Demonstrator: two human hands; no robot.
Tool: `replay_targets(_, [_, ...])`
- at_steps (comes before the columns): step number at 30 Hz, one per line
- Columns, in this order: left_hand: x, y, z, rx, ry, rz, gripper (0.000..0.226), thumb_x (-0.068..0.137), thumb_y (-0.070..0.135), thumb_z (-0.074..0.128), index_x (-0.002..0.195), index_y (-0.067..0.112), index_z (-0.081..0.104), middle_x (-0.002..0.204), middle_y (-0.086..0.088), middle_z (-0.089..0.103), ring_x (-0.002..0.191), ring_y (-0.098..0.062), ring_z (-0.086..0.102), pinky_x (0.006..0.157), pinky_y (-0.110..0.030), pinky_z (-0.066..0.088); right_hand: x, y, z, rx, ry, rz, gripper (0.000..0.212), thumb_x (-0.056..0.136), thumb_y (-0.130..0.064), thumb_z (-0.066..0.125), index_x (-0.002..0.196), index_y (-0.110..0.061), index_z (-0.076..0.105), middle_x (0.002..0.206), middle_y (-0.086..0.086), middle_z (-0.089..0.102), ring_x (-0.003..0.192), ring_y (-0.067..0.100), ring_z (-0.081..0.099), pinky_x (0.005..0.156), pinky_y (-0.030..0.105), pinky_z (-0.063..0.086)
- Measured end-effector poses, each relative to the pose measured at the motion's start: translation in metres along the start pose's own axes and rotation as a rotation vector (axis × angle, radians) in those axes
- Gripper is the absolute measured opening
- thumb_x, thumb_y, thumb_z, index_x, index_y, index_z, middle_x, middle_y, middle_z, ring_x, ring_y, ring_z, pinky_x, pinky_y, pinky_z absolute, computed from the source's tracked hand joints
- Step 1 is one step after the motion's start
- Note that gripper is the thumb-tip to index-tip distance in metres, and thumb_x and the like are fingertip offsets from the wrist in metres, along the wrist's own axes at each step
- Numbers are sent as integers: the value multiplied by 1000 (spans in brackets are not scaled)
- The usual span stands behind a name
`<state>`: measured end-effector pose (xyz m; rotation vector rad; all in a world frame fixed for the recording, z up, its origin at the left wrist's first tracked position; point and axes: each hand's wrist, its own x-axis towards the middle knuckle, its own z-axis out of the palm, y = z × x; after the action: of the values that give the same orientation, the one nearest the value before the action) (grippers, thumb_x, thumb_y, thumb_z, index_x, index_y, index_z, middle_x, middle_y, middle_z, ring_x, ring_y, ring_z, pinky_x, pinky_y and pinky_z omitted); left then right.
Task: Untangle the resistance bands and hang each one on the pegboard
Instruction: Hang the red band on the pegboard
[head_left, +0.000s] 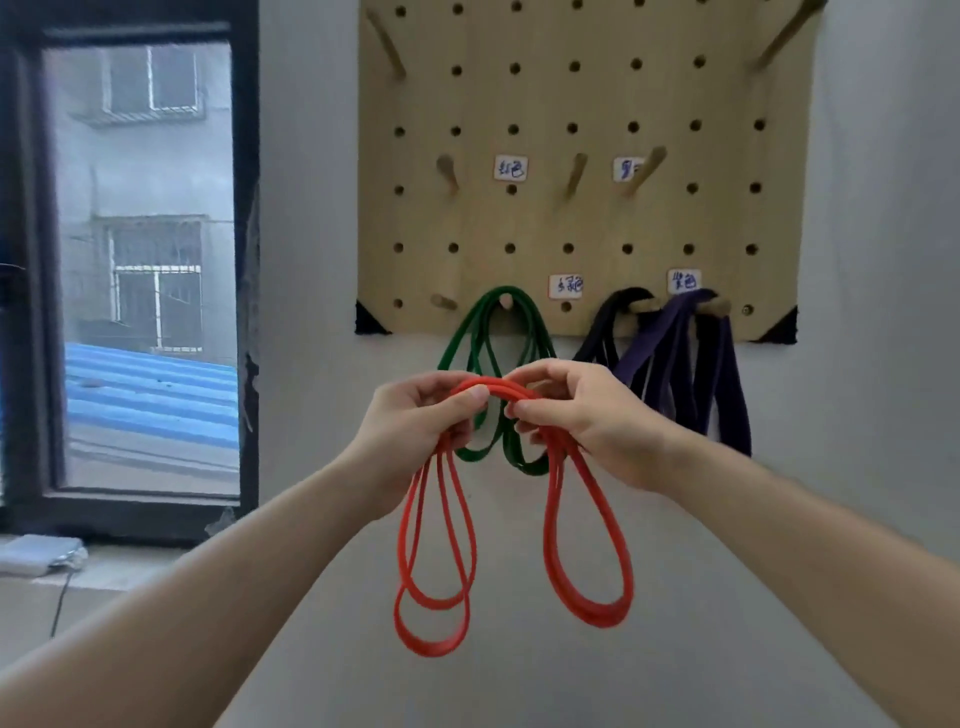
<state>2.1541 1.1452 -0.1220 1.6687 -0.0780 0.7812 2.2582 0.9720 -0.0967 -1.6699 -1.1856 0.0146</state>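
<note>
Red band (485, 388) pinched between left hand (415, 431) and right hand (587, 415) (loops dangling below).

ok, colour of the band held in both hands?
Orange-red; the band shows best in the head view, gripped by left hand and right hand.

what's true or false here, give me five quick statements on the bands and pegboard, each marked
1. The left hand and the right hand both grip the red band. True.
2. The green band lies on the floor. False: it hangs from a pegboard peg.
3. The purple band hangs right of the green band. True.
4. The red band is on a peg. False: only the hands hold it.
5. The window is right of the pegboard. False: left.
</note>
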Motion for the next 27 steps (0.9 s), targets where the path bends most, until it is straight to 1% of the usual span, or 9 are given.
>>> replay_targets(5, [43, 30, -25, -23, 96, 64, 23, 89, 22, 75, 111, 15, 73, 102, -12, 76, 81, -18, 67, 85, -37, 60, 59, -44, -11, -221, -80, -64, 25, 90, -20, 71, 115, -22, 66, 104, 0, 72, 94, 14, 70, 78, 26, 58])
replay_targets(8, [70, 41, -39, -31, 153, 84, 23, 89, 23, 75, 111, 16, 72, 101, -7, 77, 84, -17, 68, 85, -33, 60, 93, -66, -12, -294, -97, -130, 27, 89, -19, 72, 116, -18, 65, 106, 3, 71, 96, 16, 69, 82, 29, 58])
replay_targets(10, [88, 45, -46, -32, 195, 96, 24, 90, 24, 75, 112, 15, 71, 99, -5, 78, 81, -15, 67, 81, -31, 59, 116, -73, -12, -317, -96, -156, 30, 87, -21, 73, 115, -16, 64, 105, 6, 71, 96, 18, 70, 83, 31, 59])
replay_targets(13, [114, 44, -53, -12, 244, 113, 23, 91, 25, 73, 113, 17, 71, 98, -2, 77, 80, -14, 66, 74, -26, 56, 147, -74, -9, -389, -78, -156, 29, 89, -19, 72, 115, -16, 61, 104, 9, 69, 90, 22, 71, 79, 34, 61])
replay_targets(17, [141, 34, -58, 44, 239, 126, 20, 92, 28, 71, 111, 22, 69, 103, 1, 74, 88, -15, 66, 72, -25, 51, 180, -64, -8, -639, -67, -180, 29, 89, -25, 73, 115, -23, 59, 99, 1, 67, 80, 16, 71, 70, 27, 60])
replay_targets(20, [160, 18, -55, 58, 273, 125, 20, 91, 26, 74, 110, 23, 68, 103, 1, 74, 86, -14, 66, 70, -24, 50, 191, -52, -10, -817, -26, -187, 43, 83, -36, 78, 119, -24, 58, 99, -5, 65, 85, 12, 65, 70, 23, 53])
replay_targets(23, [177, 2, -54, 59, 292, 110, 16, 92, 26, 72, 108, 22, 67, 104, -2, 74, 87, -16, 67, 75, -28, 54, 193, -40, -11, -928, 87, -285, 47, 80, -25, 81, 122, -20, 59, 106, -2, 63, 92, 14, 60, 77, 27, 51])
replay_targets(25, [186, -9, -53, 53, 287, 99, 16, 94, 26, 70, 109, 21, 67, 105, -3, 73, 94, -18, 69, 83, -31, 58, 193, -31, -11, -967, 125, -385, 39, 80, -17, 80, 116, -19, 64, 107, -1, 63, 93, 13, 59, 81, 32, 54])
replay_targets(27, [191, -16, -51, 72, 309, 73, 18, 93, 29, 71, 108, 20, 68, 105, -3, 71, 98, -18, 68, 86, -32, 58, 194, -28, -10, -971, 126, -355, 29, 82, -16, 78, 110, -23, 70, 107, -2, 66, 94, 13, 61, 82, 32, 55])
